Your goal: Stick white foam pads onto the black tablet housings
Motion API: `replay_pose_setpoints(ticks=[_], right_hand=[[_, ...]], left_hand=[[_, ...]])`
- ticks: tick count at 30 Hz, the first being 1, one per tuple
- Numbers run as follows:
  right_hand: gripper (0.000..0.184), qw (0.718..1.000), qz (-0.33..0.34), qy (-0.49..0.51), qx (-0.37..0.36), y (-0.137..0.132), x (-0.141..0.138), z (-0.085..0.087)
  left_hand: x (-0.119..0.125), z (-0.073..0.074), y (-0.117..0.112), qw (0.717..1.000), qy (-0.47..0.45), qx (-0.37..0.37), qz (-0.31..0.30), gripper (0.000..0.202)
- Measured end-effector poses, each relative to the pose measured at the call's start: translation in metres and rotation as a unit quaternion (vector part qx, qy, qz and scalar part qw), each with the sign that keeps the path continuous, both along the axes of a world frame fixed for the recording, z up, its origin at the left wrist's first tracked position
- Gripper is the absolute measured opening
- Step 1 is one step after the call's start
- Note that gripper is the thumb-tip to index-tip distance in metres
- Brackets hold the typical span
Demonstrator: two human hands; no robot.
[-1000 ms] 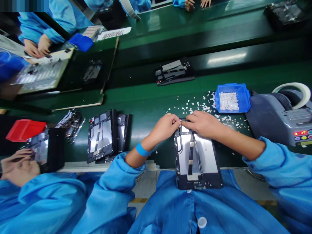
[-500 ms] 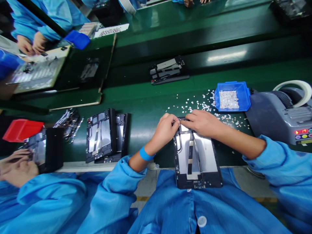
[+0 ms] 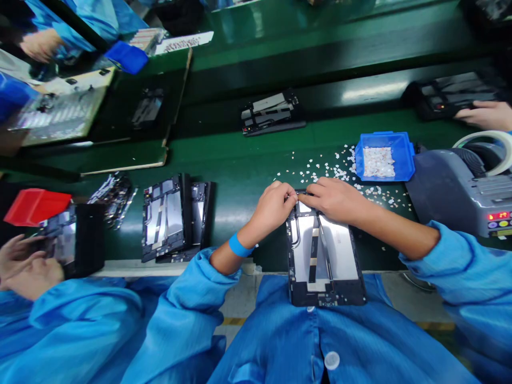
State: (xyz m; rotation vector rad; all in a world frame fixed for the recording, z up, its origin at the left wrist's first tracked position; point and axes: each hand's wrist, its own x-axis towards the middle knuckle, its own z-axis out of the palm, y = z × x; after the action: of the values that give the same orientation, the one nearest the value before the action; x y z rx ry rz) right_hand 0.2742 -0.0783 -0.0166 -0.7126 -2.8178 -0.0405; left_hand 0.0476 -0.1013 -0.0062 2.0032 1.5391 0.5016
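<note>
An opened tablet [image 3: 344,246], its metal plates and dark flex cable exposed, lies in front of me. Its lower end projects past the bench edge against my blue coat. At its top left edge, my left hand [image 3: 277,201] has thumb and forefinger pinched together; whatever is between them is too small to make out. My right hand [image 3: 335,200] lies over the top edge with fingers curled, its fingertips meeting those of the left. What they grip is hidden. Small white stickers [image 3: 340,173] are scattered on the bench beyond my right hand, beside a blue bin [image 3: 407,169] holding more.
A grey tape dispenser [image 3: 444,186] stands at right. Two stacked opened tablets [image 3: 178,213] lie to my left, near flex cables [image 3: 114,200] and a red bin [image 3: 36,207]. Another tablet [image 3: 272,114] sits farther back. Co-workers' hands appear at left, upper left and right.
At the right, a co-worker's hand has appeared at a dark tablet. The upper-left co-worker's hands have shifted. My hands stay at the tablet's top edge; the view has tilted slightly.
</note>
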Motion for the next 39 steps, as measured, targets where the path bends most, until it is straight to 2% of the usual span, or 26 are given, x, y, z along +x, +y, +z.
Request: replay_pose_setpoints(ticks=[12,18,27,33,37,39], right_hand=[[0.032,1.000,0.004,-0.002,-0.001,0.000,0.001,0.000],[0.034,1.000,0.002,-0.004,-0.005,-0.001,0.002,0.000],[0.032,1.000,0.005,-0.006,0.007,0.000,0.002,-0.002],[0.033,1.000,0.006,0.001,0.009,0.000,0.002,-0.001],[0.035,1.000,0.010,0.000,0.006,0.000,0.002,-0.001],[0.035,1.000,0.008,0.002,0.005,0.000,0.002,-0.002]], left_hand=[[-0.008,-0.002,-0.005,0.998,-0.054,-0.022,0.026,0.013],[-0.004,0.002,-0.004,1.000,-0.008,0.010,0.015,0.014],[0.000,-0.001,-0.008,0.998,0.023,0.044,0.024,0.010],[-0.001,0.005,-0.003,0.999,-0.010,-0.014,0.037,0.005],[-0.005,0.006,0.004,0.994,-0.044,-0.074,0.068,0.020],[-0.006,0.006,0.007,0.991,-0.061,-0.096,0.066,0.021]])
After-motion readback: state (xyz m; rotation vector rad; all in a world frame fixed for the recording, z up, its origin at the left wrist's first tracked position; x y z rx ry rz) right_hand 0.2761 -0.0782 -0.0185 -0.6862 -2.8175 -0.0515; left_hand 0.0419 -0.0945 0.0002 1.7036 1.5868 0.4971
